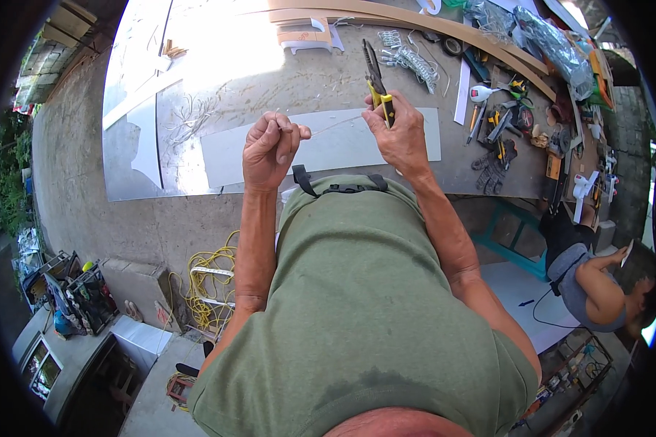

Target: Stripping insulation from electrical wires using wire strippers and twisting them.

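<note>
My left hand is closed, its fingertips pinching one end of a thin, pale wire or strand. That strand runs across to my right hand, which is wrapped round a pair of pliers with yellow and black handles. The dark jaws of the pliers point away from me, and the strand's far end is hidden at my right fingers. Below both hands lies a long white strip on the worktable. Some loose pale strands lie on the table to the left of my left hand.
Bundled cords and long brown strips lie at the back. Hand tools and a dark glove crowd the table's right side. Another person is low at the right, by a teal stool. Yellow cable lies coiled left.
</note>
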### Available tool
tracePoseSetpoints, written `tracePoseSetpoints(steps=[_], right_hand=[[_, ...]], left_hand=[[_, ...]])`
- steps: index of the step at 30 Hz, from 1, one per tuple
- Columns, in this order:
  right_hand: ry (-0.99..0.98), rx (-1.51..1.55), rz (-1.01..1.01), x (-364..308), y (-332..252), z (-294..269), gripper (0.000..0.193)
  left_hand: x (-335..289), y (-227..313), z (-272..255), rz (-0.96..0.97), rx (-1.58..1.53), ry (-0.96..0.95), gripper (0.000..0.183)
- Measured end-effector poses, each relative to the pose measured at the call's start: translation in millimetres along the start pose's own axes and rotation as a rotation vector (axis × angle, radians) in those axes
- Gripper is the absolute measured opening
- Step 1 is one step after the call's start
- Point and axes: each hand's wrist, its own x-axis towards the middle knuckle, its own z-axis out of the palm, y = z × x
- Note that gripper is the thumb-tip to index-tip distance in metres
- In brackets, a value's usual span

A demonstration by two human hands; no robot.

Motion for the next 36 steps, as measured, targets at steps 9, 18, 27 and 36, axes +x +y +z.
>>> tracePoseSetpoints(steps=[9, 18, 27, 36], right_hand=[[-0.248, -0.054, -0.229, 10.9, -2.5, -18.1, 0.023], [-0.144, 0.090, -0.238, 10.1, -15.1, -20.8, 0.020], [-0.077, 0.439, 0.004, -7.6, -13.4, -11.5, 0.017], [-0.079, 0.465, 0.046, -7.7, -10.0, -7.0, 0.019]], left_hand=[[22.3, 12.0, 49.8, 0.092, 1.549, 0.156, 0.040], [35.3, -20.8, 71.6, -0.227, 1.249, 0.136, 0.018], [32.3, -25.9, 72.5, -0.337, 0.667, 0.335, 0.023], [31.8, -34.5, 74.9, -0.257, 0.744, 0.349, 0.022]])
